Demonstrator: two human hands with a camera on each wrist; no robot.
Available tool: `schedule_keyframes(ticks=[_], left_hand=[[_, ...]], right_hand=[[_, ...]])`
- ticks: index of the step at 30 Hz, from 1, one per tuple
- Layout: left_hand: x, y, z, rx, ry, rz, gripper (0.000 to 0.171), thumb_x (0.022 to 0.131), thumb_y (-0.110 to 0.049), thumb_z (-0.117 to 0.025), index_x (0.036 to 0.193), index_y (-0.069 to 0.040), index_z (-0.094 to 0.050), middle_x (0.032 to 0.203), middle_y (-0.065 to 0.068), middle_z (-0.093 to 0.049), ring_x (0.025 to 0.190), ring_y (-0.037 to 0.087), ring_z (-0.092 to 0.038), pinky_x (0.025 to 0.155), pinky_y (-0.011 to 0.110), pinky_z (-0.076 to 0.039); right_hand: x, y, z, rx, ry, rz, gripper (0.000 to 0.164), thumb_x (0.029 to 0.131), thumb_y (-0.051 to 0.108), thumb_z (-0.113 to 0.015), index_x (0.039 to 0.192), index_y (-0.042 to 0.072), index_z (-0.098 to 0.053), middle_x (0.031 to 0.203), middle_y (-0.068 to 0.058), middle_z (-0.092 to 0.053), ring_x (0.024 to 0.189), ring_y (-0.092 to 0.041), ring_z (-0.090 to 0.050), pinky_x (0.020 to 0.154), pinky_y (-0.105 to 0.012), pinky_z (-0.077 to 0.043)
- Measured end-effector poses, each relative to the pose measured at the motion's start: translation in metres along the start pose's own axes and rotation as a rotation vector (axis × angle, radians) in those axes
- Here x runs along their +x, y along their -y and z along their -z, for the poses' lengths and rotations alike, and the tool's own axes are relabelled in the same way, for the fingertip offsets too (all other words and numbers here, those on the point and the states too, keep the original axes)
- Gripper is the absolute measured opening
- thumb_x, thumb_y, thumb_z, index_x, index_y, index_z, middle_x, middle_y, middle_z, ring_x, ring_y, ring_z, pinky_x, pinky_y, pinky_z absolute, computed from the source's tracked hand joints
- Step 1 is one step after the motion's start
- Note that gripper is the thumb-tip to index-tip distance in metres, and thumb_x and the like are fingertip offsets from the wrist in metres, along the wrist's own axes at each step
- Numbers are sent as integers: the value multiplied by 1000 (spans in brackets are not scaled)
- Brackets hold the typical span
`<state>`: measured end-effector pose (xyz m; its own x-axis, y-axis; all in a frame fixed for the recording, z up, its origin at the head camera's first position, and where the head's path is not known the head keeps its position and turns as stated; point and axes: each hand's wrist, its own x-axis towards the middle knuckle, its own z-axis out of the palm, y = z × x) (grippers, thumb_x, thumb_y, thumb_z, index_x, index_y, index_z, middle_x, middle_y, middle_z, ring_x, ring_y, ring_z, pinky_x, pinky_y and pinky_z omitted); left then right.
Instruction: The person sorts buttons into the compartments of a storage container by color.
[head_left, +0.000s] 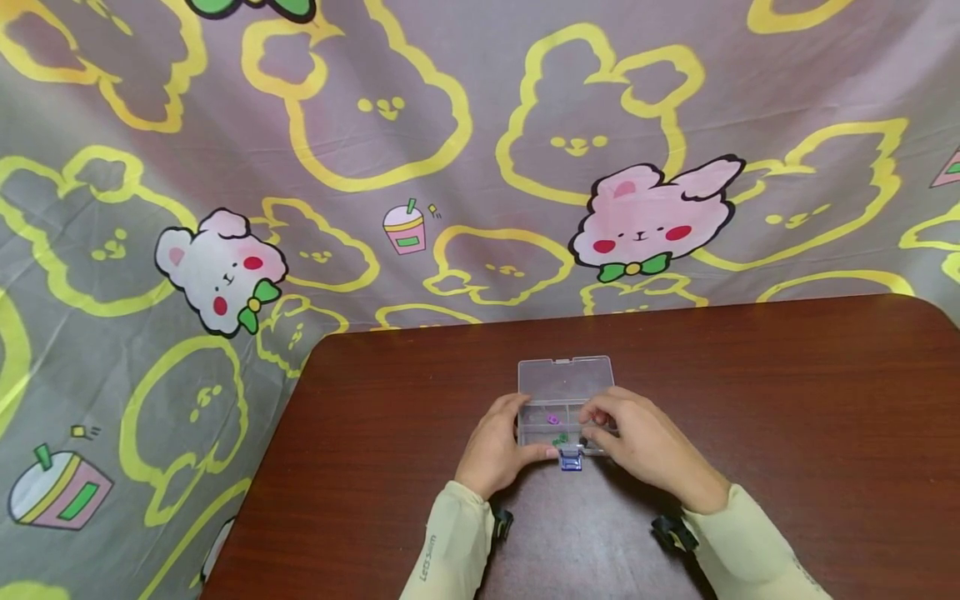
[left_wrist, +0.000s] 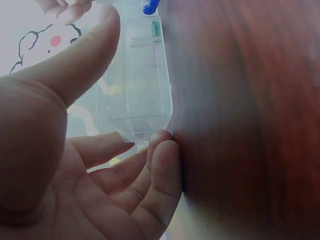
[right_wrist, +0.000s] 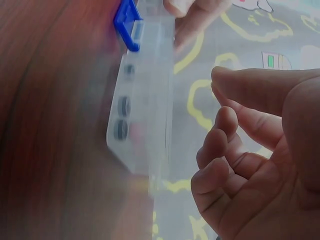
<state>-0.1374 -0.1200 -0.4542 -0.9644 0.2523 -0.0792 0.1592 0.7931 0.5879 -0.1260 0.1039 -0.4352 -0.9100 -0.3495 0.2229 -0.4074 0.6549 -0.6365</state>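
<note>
A clear plastic compartment box (head_left: 534, 414) lies on the table with its lid (head_left: 564, 381) tipped back at the far side. Its blue latch (head_left: 571, 461) hangs at the front edge. My left hand (head_left: 490, 451) holds the box's left end, thumb along the front and fingers around the side. Over the right compartments is my right hand (head_left: 643, 435), fingers bent and thumb meeting the index finger; whether something small is pinched there is hidden. Inside lie a purple piece (head_left: 552, 419), green pieces (head_left: 561, 438) and, seen through the wall, dark round pieces (right_wrist: 121, 129).
The brown wooden table (head_left: 390, 467) extends around the box on every side. A grey cloth (head_left: 480, 167) with yellow outlines and cartoon faces hangs behind the table and along its left. Black straps (head_left: 674, 534) sit at both wrists.
</note>
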Motion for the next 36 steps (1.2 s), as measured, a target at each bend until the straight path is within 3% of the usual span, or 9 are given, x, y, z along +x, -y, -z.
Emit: schedule_keyframes(ticks=[12,36], left_hand=[[0,0,0,3,5,22,85,79,-46,-84,148,-10,-49,151,8,-46,136,28,-48,109,46,-43],[-1,0,0,2,15,30,86,79,-46,-84,149,-11,-49,152,8,-45,136,29,-47,108,47,-43]], right_hand=[[-13,-13,20,31,-21,-78,12,86,11,-81,94,17,-74,80,9,-53,72,-8,-49,59,-24,-42],[-44,-41,41,-2,2,-145,14,85,15,-82,92,20,-71,80,9,-54,74,-7,-49,61,-24,-41]])
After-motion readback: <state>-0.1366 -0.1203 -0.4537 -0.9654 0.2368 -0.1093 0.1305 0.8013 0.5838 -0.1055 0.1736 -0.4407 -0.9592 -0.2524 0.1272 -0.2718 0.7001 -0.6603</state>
